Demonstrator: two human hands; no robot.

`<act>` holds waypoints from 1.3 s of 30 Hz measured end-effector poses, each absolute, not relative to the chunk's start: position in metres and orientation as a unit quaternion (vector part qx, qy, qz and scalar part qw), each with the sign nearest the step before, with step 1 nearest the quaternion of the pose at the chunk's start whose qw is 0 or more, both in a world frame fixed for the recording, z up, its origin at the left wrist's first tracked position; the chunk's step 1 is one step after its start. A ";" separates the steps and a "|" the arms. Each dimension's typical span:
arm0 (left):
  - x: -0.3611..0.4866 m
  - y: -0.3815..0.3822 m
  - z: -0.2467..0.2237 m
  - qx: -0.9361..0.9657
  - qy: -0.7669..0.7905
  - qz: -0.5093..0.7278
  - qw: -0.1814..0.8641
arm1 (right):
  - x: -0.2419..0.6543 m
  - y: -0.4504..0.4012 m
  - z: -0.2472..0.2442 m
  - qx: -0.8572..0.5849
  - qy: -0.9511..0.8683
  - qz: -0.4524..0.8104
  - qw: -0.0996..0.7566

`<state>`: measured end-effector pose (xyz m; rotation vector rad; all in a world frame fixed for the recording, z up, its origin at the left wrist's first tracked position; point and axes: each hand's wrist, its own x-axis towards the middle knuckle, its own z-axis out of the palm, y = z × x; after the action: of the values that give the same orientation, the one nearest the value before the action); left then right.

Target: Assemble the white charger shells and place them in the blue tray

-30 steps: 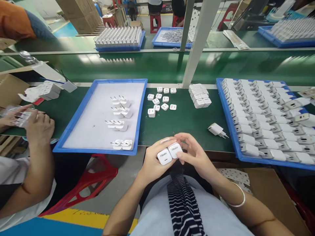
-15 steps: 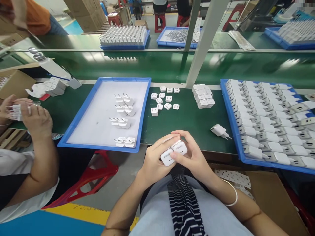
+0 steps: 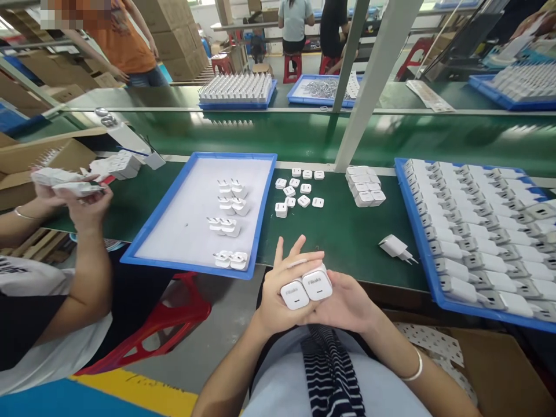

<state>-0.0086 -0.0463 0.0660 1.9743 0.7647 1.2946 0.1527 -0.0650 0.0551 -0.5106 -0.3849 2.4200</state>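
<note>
Two white plug chargers [image 3: 318,284] are held side by side in front of my body, their printed end faces and port slots turned toward me. My left hand [image 3: 271,292] is closed around them, with some fingers stretched over their top and two fingertips raised. From the right and below, my right hand [image 3: 347,304] cups the same pair; its fingers are partly hidden behind them. Beyond my hands, several small white end caps [image 3: 305,188] lie loose on the green table [image 3: 330,231]. A single charger [image 3: 396,247] with its pins pointing right lies to the right of my hands.
A blue tray [image 3: 147,223] at the left holds several chargers, pins up. Another blue tray [image 3: 412,231] at the right carries rows of chargers. A block of stacked chargers [image 3: 365,185] stands near a metal post [image 3: 369,87]. At far left a co-worker's hands [image 3: 87,205] hold white chargers.
My right thumb has moved off the chargers' faces, and my right hand now sits lower beside them. My left fingers have lifted and spread. The view has tilted up slightly.
</note>
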 end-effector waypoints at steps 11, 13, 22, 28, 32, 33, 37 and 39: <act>-0.095 -0.071 0.067 0.649 0.411 0.618 0.168 | 0.098 0.020 0.101 -0.246 -0.527 0.712 0.394; -0.119 -0.074 0.068 0.553 0.429 0.697 0.153 | 0.062 0.055 0.119 -0.230 -0.680 0.585 0.378; -0.188 -0.052 0.045 0.419 0.541 0.709 0.171 | -0.065 0.121 0.101 -0.059 -0.944 0.323 0.030; -0.201 -0.023 0.028 0.459 0.626 0.593 0.213 | -0.057 0.120 0.092 -0.063 -0.931 0.357 -0.041; -0.202 -0.016 0.026 0.471 0.670 0.529 0.221 | -0.061 0.122 0.102 -0.064 -0.911 0.398 -0.091; -0.203 -0.016 0.026 0.472 0.678 0.520 0.216 | -0.062 0.124 0.105 -0.058 -0.905 0.409 -0.101; -0.205 -0.017 0.028 0.480 0.695 0.499 0.195 | -0.055 0.128 0.126 -0.074 -0.879 0.464 -0.079; -0.207 -0.019 0.029 0.488 0.693 0.492 0.196 | -0.041 0.127 0.140 -0.107 -0.866 0.488 -0.012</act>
<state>-0.2072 -0.0192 0.0290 1.3686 1.9426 1.3795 -0.0407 0.1271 0.1403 -0.3378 -2.7416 1.5453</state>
